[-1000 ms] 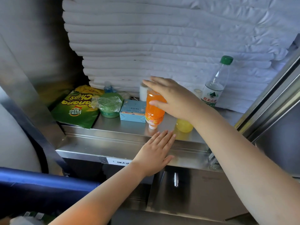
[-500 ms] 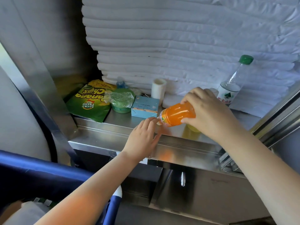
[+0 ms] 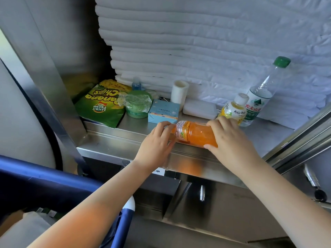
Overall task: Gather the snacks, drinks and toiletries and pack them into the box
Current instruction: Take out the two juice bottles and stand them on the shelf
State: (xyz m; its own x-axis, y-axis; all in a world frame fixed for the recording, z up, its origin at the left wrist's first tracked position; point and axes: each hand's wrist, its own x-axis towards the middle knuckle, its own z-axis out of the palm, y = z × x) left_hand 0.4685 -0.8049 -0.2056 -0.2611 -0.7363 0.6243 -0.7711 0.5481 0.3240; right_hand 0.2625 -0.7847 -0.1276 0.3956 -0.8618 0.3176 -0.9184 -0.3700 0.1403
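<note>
Shelf (image 3: 125,140), left to right: chips bag (image 3: 102,104), tub (image 3: 137,106), carton (image 3: 163,110), pack (image 3: 199,109), juice bottle (image 3: 232,111), water bottle (image 3: 259,97). Roll (image 3: 179,93) behind carton. Linen stack (image 3: 197,42) behind all. Front edge: lying bottle (image 3: 195,135) between left hand (image 3: 155,144) and right hand (image 3: 231,138).

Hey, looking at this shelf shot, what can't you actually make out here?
Head view, the only one:
- Cap of the orange bottle: covered by the left hand.
- Its base: wrapped by the right hand.
- Small blue bottle: mostly behind the green tub.
- Shelf-edge label: mostly hidden by the left wrist.
- Packing box: outside the frame.
</note>
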